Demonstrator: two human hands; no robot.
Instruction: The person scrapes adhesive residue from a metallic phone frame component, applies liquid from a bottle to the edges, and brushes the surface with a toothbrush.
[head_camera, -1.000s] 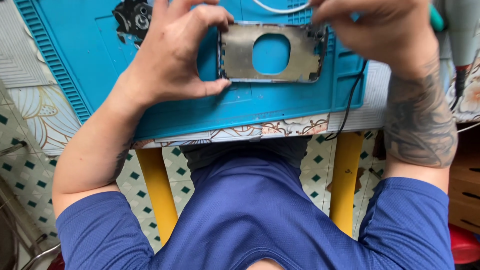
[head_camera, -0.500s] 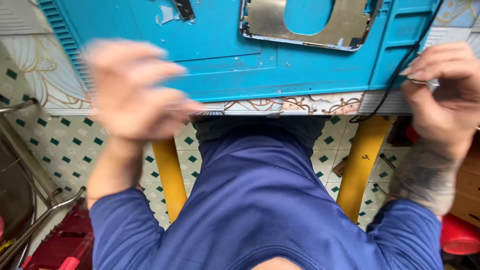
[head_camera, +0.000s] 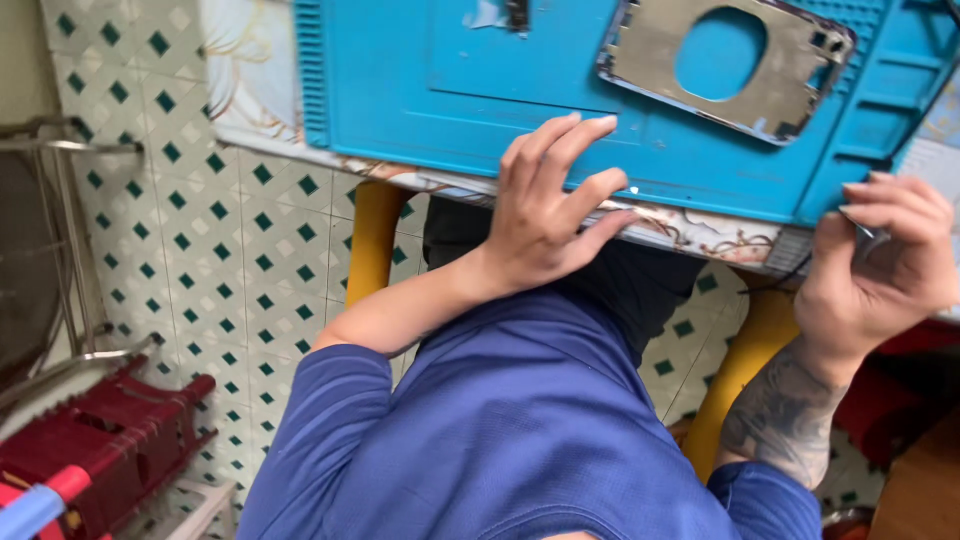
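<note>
both hands have left the metal frame (head_camera: 728, 68) on the mat (head_camera: 450, 90). left hand (head_camera: 548, 205) rests at the table (head_camera: 700, 232) edge, fingers spread; right hand (head_camera: 885, 255) pinches a thin tool (head_camera: 862, 228).

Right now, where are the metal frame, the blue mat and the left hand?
metal frame (head_camera: 655, 55): head view, its left border.
blue mat (head_camera: 420, 80): head view, bare flat area.
left hand (head_camera: 545, 215): head view, its back.
</note>
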